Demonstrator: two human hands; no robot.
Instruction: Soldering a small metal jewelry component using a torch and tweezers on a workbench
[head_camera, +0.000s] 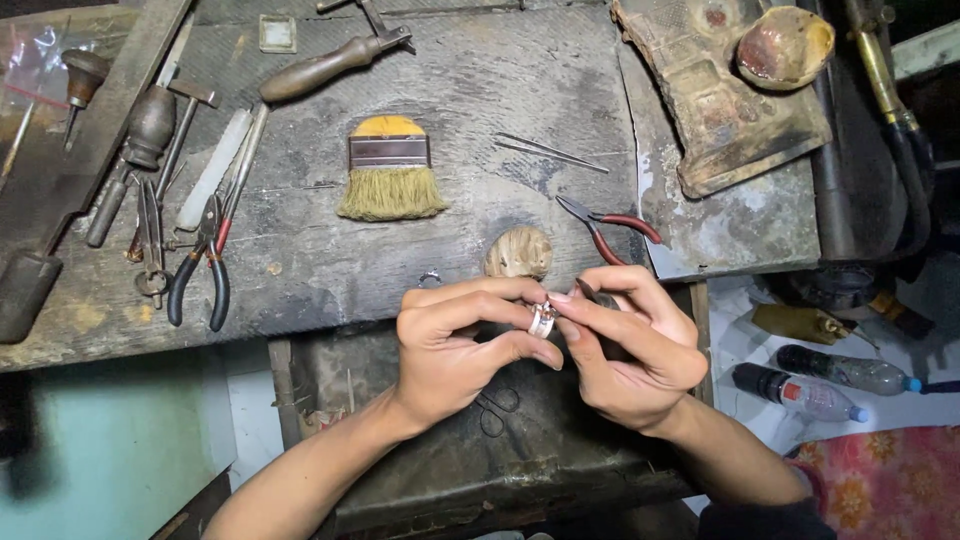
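Note:
My left hand (455, 345) and my right hand (630, 345) meet in front of the worn wooden bench (470, 100). Together their fingertips pinch a small silver ring (543, 319), the left thumb and forefinger on one side, the right fingertips on the other. A dark tool handle seems tucked in my right palm, mostly hidden. Just beyond the hands a rounded wooden bench peg (519, 252) sticks out of the bench edge. Red-handled pliers (610, 227) lie right behind my right hand.
A flat yellow-topped brush (390, 168) lies mid-bench, thin metal rods (550, 152) beside it. Black-handled pliers (200, 265), gravers and a hammer (185, 115) crowd the left. A crusted soldering block (720, 100) sits far right. Plastic bottles (810, 385) lie on the floor. Scissors (497, 410) rest in the tray below.

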